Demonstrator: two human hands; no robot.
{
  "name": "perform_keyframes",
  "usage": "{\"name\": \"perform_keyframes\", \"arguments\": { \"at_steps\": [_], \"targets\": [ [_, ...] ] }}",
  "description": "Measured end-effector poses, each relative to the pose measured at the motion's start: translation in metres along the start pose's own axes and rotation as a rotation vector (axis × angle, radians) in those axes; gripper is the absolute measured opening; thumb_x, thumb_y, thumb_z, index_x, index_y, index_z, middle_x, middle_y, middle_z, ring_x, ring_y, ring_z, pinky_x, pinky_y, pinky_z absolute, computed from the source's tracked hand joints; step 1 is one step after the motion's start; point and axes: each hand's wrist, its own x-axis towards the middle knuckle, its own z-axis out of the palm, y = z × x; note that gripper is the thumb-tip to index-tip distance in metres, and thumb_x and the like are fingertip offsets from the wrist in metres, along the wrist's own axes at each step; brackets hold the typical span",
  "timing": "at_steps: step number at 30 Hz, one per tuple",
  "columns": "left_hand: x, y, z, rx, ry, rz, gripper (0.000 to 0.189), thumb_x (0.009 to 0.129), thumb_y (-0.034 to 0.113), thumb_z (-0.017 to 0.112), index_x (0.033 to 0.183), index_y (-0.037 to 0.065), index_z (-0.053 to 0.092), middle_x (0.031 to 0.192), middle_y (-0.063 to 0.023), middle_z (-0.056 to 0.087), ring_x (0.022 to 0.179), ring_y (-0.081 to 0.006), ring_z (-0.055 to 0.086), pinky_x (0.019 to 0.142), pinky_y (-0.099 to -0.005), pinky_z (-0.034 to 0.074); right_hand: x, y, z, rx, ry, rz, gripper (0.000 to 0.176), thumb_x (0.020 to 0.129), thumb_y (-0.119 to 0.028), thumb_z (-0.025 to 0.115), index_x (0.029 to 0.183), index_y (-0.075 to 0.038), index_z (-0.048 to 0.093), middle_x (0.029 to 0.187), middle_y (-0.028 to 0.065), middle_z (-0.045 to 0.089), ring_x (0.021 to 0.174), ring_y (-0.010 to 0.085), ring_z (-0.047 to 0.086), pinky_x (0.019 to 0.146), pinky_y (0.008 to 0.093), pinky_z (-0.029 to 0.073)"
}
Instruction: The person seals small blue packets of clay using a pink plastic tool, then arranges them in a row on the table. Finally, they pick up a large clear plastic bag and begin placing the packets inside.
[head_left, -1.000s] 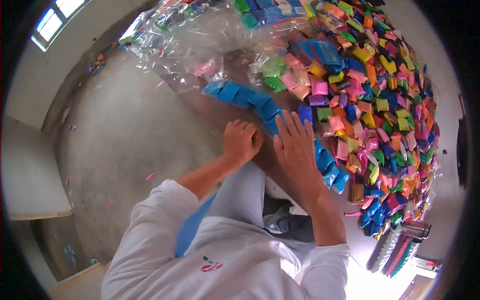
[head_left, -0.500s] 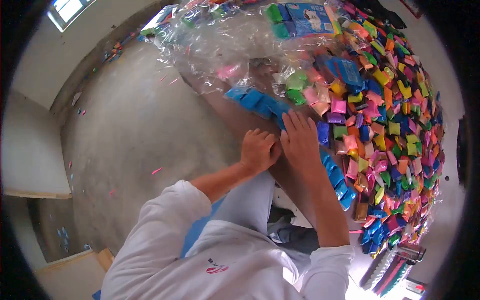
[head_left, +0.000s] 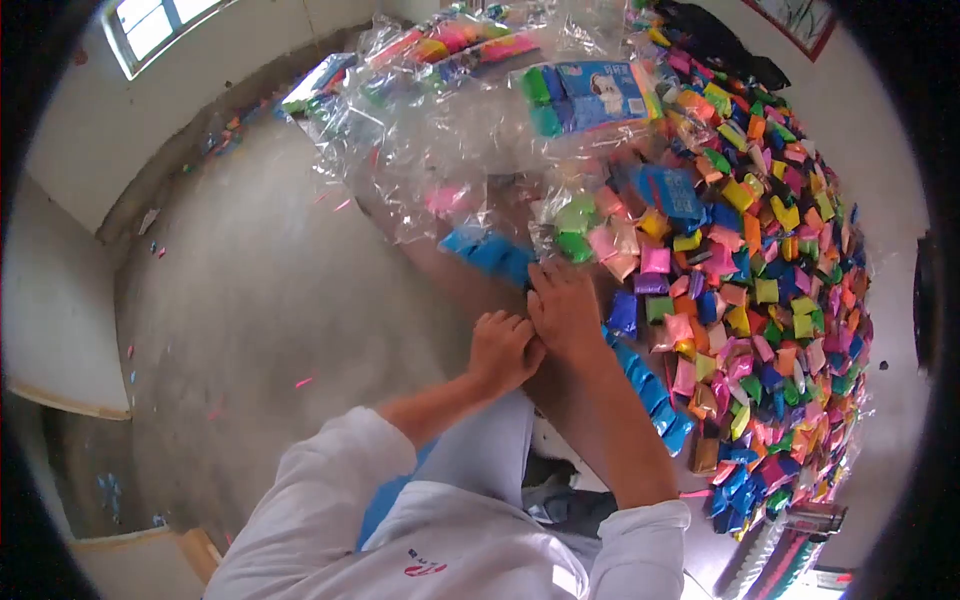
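Observation:
A strip of blue packets lies along the table's near edge and runs under my right hand. The fingers of that hand are bent down over the strip's end, covering it. Close beside it, my left hand is closed at the table edge, its fingertips near my right thumb. What the left fingers hold, if anything, is hidden. A second strip of blue packets lies beyond my right wrist. Green packets and a dark blue packet rest near my right hand.
A large heap of small coloured packets covers the table's right side. Clear plastic wrapping spreads over the far end, beside a printed pack with blue and green packets. Pink scraps lie on the concrete floor at left.
The view has shifted, so the scene sits lower and slightly left. My right fingers, stretched out over the blue strip before, are now bent at its end. The left hand stays closed beside it.

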Motion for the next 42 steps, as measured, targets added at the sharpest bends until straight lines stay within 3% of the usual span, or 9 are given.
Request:
{"name": "perform_keyframes", "arguments": {
  "at_steps": [5,7,11,20,25,28,35,37,42],
  "targets": [
    [0.001,0.004,-0.005,0.020,-0.005,-0.025,0.016,0.061,0.016,0.067,0.068,0.010,0.055,0.067,-0.0062,0.055,0.068,-0.0275,0.053,0.060,-0.0410,0.038,0.013,-0.012,-0.028,0.105,-0.206,0.187,0.026,0.079,-0.021,0.057,0.097,-0.003,0.056,0.098,0.0146,0.060,0.096,0.0306,0.056,0.082,0.0416,0.043],
    [0.003,0.006,-0.004,0.011,-0.010,-0.034,0.016,0.060,0.016,0.067,0.068,0.010,0.055,0.067,-0.0060,0.055,0.068,-0.0271,0.053,0.061,-0.0406,0.039,0.017,-0.014,-0.033,0.237,-0.107,0.560,0.027,0.075,-0.022,0.065,0.093,-0.004,0.056,0.093,0.0145,0.060,0.092,0.0322,0.057,0.075,0.0420,0.046],
    [0.004,0.007,-0.003,-0.009,0.040,-0.032,0.012,0.061,0.014,0.065,0.064,0.010,0.054,0.065,-0.0058,0.055,0.067,-0.0267,0.053,0.059,-0.0399,0.039,0.026,0.014,-0.018,0.204,0.306,0.579,0.039,0.070,-0.024,0.071,0.100,-0.005,0.055,0.091,0.0154,0.060,0.084,0.0341,0.059,0.067,0.0445,0.048],
    [0.003,0.005,-0.002,-0.027,0.078,-0.031,0.009,0.060,0.012,0.062,0.062,0.010,0.054,0.063,-0.0063,0.054,0.064,-0.0264,0.052,0.057,-0.0400,0.037,0.022,0.036,-0.015,0.088,-0.137,0.722,0.063,0.068,-0.025,0.073,0.123,-0.013,0.045,0.106,0.0192,0.055,0.099,0.0336,0.055,0.074,0.0451,0.048],
    [0.003,0.007,0.001,-0.070,0.118,-0.026,0.008,0.060,0.011,0.062,0.061,0.010,0.054,0.063,-0.0063,0.054,0.064,-0.0266,0.052,0.058,-0.0400,0.037,0.028,0.040,-0.024,0.027,0.540,0.653,0.049,0.076,-0.028,0.065,0.121,-0.015,0.050,0.099,0.0197,0.061,0.089,0.0372,0.058,0.074,0.0441,0.047],
    [0.007,0.009,-0.005,-0.003,0.082,-0.009,0.008,0.062,0.012,0.062,0.064,0.011,0.055,0.063,-0.0048,0.055,0.064,-0.0235,0.053,0.058,-0.0378,0.038,0.026,0.081,-0.018,0.144,0.131,0.722,0.045,0.078,-0.031,0.061,0.119,-0.013,0.053,0.094,0.0207,0.062,0.091,0.0387,0.058,0.078,0.0435,0.047],
    [0.003,0.006,0.002,0.043,0.067,-0.029,0.007,0.061,0.012,0.062,0.064,0.010,0.055,0.064,-0.0048,0.055,0.065,-0.0243,0.053,0.059,-0.0381,0.038,0.040,0.097,-0.014,-0.094,0.257,0.763,0.039,0.077,-0.029,0.062,0.113,-0.015,0.057,0.092,0.0209,0.062,0.084,0.0387,0.060,0.073,0.0450,0.047],
    [0.004,0.006,0.001,0.042,0.074,-0.013,0.008,0.061,0.012,0.062,0.063,0.010,0.055,0.064,-0.0049,0.055,0.065,-0.0246,0.053,0.059,-0.0383,0.038,0.039,0.084,-0.028,0.134,-0.063,0.745,0.043,0.077,-0.030,0.062,0.115,-0.011,0.055,0.091,0.0205,0.063,0.082,0.0384,0.060,0.071,0.0450,0.048],
    [0.004,0.005,-0.001,0.049,0.063,0.012,0.008,0.061,0.011,0.061,0.062,0.010,0.053,0.063,-0.0048,0.055,0.063,-0.0247,0.051,0.058,-0.0385,0.038,0.038,0.095,-0.004,0.292,0.253,0.688,0.030,0.077,-0.028,0.059,0.096,-0.005,0.062,0.080,0.0194,0.064,0.077,0.0364,0.062,0.068,0.0445,0.049]
  ]
}}
